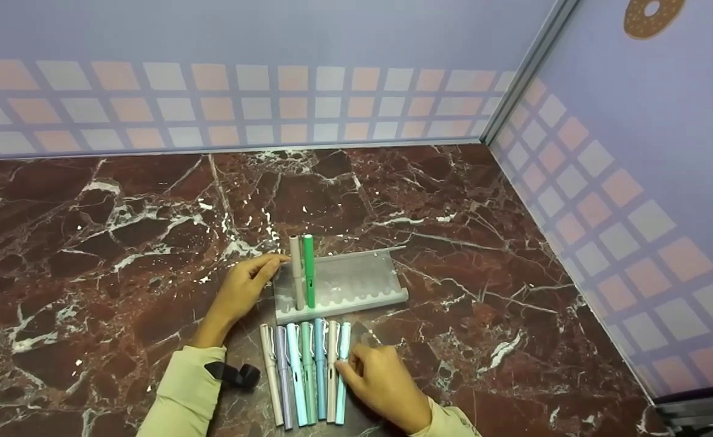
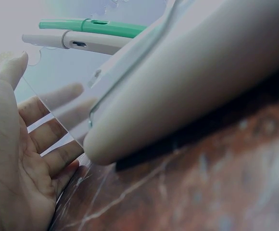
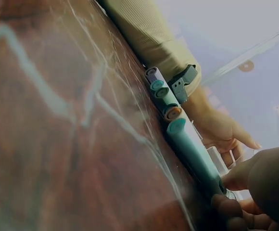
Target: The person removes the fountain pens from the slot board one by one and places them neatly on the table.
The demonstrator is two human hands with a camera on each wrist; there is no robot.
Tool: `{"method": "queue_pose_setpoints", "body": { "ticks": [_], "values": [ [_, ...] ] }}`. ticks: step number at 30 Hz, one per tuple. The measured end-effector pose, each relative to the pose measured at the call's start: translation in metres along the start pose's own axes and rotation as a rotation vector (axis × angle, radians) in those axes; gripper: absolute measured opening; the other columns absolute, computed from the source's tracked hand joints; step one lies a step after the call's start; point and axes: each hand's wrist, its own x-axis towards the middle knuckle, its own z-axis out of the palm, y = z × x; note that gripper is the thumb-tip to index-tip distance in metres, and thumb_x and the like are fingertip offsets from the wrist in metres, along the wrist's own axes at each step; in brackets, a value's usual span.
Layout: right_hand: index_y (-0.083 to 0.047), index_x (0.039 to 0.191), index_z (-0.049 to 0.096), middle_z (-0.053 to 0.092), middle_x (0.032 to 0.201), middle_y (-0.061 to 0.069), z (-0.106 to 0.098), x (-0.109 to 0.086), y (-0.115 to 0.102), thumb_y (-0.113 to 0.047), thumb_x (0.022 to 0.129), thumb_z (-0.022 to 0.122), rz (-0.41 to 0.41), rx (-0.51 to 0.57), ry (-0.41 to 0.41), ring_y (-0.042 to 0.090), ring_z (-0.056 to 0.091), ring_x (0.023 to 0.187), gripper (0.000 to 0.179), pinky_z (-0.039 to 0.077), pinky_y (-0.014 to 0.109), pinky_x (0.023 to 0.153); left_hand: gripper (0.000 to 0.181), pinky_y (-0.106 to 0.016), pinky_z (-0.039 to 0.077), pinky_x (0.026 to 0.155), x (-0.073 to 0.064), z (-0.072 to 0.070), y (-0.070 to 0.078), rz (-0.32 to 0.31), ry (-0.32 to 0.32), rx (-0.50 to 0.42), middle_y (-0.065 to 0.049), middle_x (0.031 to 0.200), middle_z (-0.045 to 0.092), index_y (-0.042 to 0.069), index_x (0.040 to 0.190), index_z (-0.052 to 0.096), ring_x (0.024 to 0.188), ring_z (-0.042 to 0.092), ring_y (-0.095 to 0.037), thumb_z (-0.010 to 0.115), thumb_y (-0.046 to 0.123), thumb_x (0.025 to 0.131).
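A clear pen rack (image 1: 356, 276) with a scalloped front ledge stands tilted on the table. A beige pen (image 1: 297, 273) and a bright green pen (image 1: 309, 270) lean side by side in its left slots. My left hand (image 1: 248, 288) holds the rack's left edge, its thumb and fingers on opposite sides of the clear panel (image 2: 57, 103). In front of the rack lies a row of several capped pens, among them a purple pen (image 1: 284, 376) and a blue pen (image 1: 320, 370). My right hand (image 1: 386, 379) pinches the light turquoise pen (image 1: 343, 388) at the row's right end.
The table (image 1: 119, 255) has a dark red marbled top with white veins. A purple wall (image 1: 332, 36) with checked squares runs along the back, and another wall (image 1: 665, 152) closes the right side. A black wrist camera (image 1: 235, 374) sits on my left sleeve.
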Motion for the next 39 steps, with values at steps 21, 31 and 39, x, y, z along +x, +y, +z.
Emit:
{"method": "queue_pose_setpoints", "body": {
  "ticks": [21, 31, 39],
  "values": [
    [-0.017, 0.062, 0.054, 0.041, 0.051, -0.015, 0.001, 0.004, 0.011, -0.034, 0.095, 0.070, 0.051, -0.010, 0.167, -0.007, 0.029, 0.045, 0.040, 0.028, 0.011, 0.041, 0.026, -0.033, 0.048, 0.086, 0.001, 0.000, -0.002, 0.005, 0.006, 0.009, -0.012, 0.106, 0.073, 0.008, 0.117, 0.073, 0.093, 0.063, -0.025, 0.053, 0.018, 0.104],
    [-0.020, 0.064, 0.050, 0.039, 0.055, -0.015, 0.004, 0.000, 0.008, -0.035, 0.093, 0.071, 0.024, -0.101, 0.144, -0.002, 0.034, 0.050, 0.039, 0.031, 0.016, 0.046, 0.026, -0.029, 0.046, 0.075, -0.001, 0.000, -0.002, -0.005, 0.011, -0.010, -0.010, 0.084, 0.064, 0.009, 0.116, 0.074, 0.079, 0.056, -0.022, 0.052, 0.017, 0.105],
    [-0.022, 0.075, 0.055, 0.052, 0.066, -0.013, 0.003, -0.002, 0.010, -0.034, 0.089, 0.075, 0.052, -0.195, 0.304, 0.003, 0.047, 0.055, 0.027, 0.042, 0.023, 0.049, 0.026, -0.032, 0.050, 0.082, -0.001, 0.000, -0.001, -0.014, 0.001, -0.012, -0.013, 0.106, 0.073, 0.008, 0.118, 0.073, 0.091, 0.064, -0.025, 0.052, 0.017, 0.105]
  ]
}}
